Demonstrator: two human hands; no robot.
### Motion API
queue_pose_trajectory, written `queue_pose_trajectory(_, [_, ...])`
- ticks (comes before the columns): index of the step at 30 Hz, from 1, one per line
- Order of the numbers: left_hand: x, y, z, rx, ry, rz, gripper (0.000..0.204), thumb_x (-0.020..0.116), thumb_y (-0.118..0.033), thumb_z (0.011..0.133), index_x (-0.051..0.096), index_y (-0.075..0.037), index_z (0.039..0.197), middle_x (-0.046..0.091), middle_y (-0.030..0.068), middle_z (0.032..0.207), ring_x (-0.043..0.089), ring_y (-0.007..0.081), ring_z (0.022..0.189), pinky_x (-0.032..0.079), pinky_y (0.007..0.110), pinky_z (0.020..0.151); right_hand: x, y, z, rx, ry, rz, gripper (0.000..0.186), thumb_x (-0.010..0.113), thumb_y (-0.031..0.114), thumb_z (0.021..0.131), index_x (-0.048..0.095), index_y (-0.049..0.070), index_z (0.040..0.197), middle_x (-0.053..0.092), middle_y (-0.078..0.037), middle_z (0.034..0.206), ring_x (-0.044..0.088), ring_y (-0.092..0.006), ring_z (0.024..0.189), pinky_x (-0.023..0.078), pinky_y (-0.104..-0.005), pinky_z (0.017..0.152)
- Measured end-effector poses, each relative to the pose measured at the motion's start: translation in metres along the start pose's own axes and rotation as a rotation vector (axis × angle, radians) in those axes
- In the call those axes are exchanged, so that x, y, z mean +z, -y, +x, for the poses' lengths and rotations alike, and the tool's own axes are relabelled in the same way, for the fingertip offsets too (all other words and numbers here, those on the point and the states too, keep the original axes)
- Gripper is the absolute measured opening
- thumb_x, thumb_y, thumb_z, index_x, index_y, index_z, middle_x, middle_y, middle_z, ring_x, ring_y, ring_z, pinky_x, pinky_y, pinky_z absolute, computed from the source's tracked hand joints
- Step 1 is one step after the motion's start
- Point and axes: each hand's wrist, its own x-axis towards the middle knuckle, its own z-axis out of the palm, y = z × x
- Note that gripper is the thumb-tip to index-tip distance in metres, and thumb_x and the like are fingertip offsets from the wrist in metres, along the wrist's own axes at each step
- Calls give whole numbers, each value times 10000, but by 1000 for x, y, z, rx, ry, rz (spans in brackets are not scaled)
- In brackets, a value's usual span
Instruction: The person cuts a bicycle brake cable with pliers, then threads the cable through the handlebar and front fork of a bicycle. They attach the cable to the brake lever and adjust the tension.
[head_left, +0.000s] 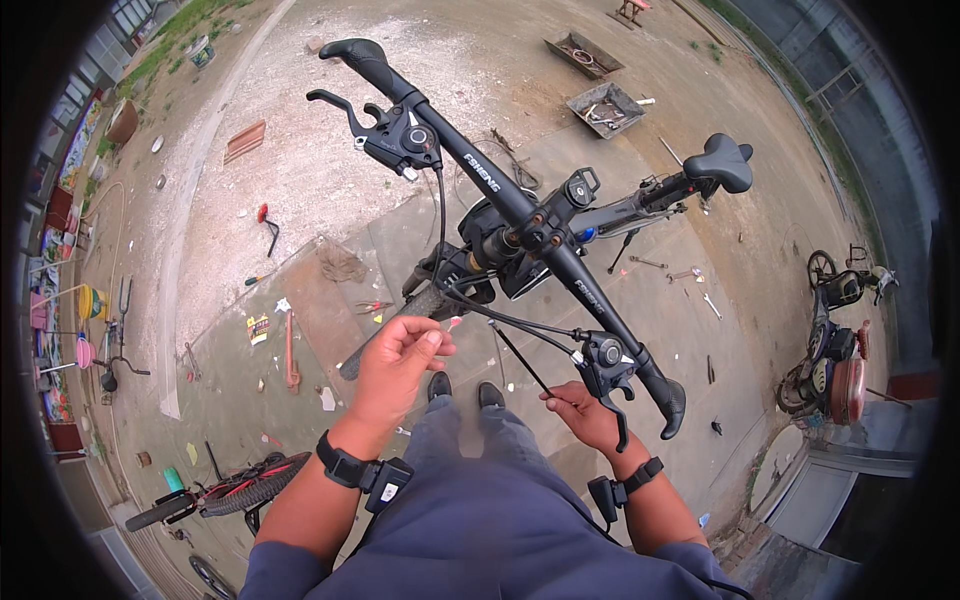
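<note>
Bare forearms come up from the lower edge, and each wrist carries a black strap with a small black box clipped on: one on the left wrist [362, 474], one on the right wrist [622, 488]. Blue-grey trousers [480, 500] fill the middle, with black shoes [464, 388] below. Blue sleeves are pushed up at the elbows.

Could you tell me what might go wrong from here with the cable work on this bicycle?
The left hand pinches a small pale piece near the cable end; dropped, it could vanish among the scattered tools on the ground. The right hand holds a thin black cable under the right brake lever; a sharp tug might kink it. The handlebar is turned sideways and could swing.
</note>
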Motion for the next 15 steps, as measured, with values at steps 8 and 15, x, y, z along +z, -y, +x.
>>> queue_pose_trajectory(8, [-39,-8,32,-42,7,1,184,615,-175,1072,626,-29,1182,730,80,1082,721,179,984,562,301,794,7,-13,-3,52,-209,-118,225,708,216,992,758,47,1131,751,-140,1021,707,-308,963,554,-403,848])
queue_pose_trajectory(15, [-54,-16,51,-53,7,-6,178,615,-182,1072,634,-38,1175,730,75,1069,721,174,965,557,292,780,10,2,23,-36,-264,-199,185,705,129,1000,751,29,1149,737,-105,1011,683,-208,967,538,-327,859])
